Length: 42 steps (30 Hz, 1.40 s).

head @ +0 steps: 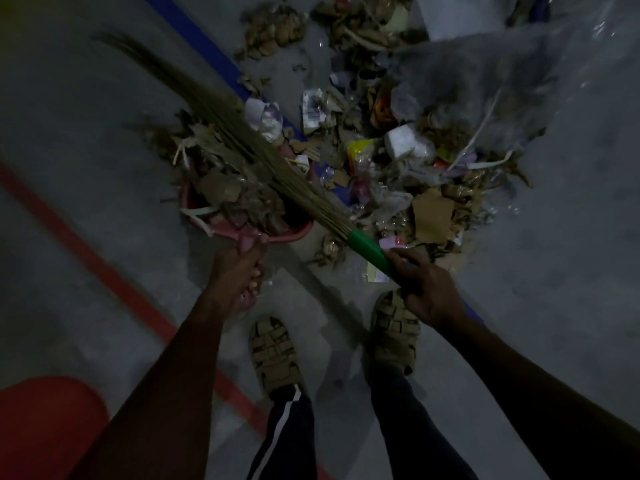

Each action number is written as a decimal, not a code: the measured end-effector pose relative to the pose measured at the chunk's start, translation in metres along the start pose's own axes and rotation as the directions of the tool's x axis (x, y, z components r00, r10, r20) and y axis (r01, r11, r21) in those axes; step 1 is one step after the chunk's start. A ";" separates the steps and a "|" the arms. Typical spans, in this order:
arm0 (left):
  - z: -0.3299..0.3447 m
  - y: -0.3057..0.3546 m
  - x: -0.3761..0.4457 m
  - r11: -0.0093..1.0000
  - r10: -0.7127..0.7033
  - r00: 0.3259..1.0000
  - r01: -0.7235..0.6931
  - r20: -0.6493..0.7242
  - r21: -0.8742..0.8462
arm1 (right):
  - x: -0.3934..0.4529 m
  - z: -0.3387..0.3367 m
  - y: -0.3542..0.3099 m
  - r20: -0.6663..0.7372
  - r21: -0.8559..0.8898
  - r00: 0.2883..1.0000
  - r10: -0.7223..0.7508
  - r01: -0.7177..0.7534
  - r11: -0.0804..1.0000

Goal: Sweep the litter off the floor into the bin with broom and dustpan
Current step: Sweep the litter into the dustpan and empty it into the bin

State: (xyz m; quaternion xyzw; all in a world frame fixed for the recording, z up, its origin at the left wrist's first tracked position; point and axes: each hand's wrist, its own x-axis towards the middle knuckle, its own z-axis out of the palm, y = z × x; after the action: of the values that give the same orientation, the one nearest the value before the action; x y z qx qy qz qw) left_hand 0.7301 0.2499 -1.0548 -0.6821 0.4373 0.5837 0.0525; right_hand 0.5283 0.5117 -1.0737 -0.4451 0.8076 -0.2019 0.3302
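Observation:
A pink dustpan (pixel 298 233) sits on the grey floor, heaped with brown leaves and paper scraps. My left hand (pixel 239 271) grips its pink handle from behind. My right hand (pixel 426 285) grips the green handle of a grass broom (pixel 242 140). The bristles lie slanted up to the left across the loaded pan. A wide heap of litter (pixel 408 168) with cardboard, wrappers and clear plastic spreads to the right of the pan and beyond it. A red bin (pixel 45 427) shows at the bottom left corner.
A red floor line (pixel 104 271) runs diagonally on the left and a blue line (pixel 194 43) passes under the litter. My two sandalled feet (pixel 277 355) stand just behind the pan. A clear plastic sheet (pixel 519 81) lies at the upper right.

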 end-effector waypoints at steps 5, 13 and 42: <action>-0.029 0.047 -0.065 0.995 0.093 0.995 -0.093 -0.024 -0.023 | -0.018 -0.055 -0.057 -0.086 0.037 0.996 -0.008 0.011 0.999; -0.108 0.111 -0.215 0.991 0.114 0.992 -0.118 -0.060 -0.063 | -0.075 -0.153 -0.184 -0.057 -0.028 0.998 -0.017 0.016 0.999; -0.293 0.029 -0.576 0.804 0.009 0.958 -0.177 -0.285 -0.569 | -0.219 -0.328 -0.469 0.285 -0.166 0.809 -0.514 0.570 0.804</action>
State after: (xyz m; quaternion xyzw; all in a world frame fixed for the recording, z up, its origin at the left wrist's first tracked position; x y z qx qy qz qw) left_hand 0.9674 0.3697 -0.4653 -0.7150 0.2710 0.5941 -0.2498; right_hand 0.6536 0.4644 -0.4762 -0.7155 0.6207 -0.1354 0.2905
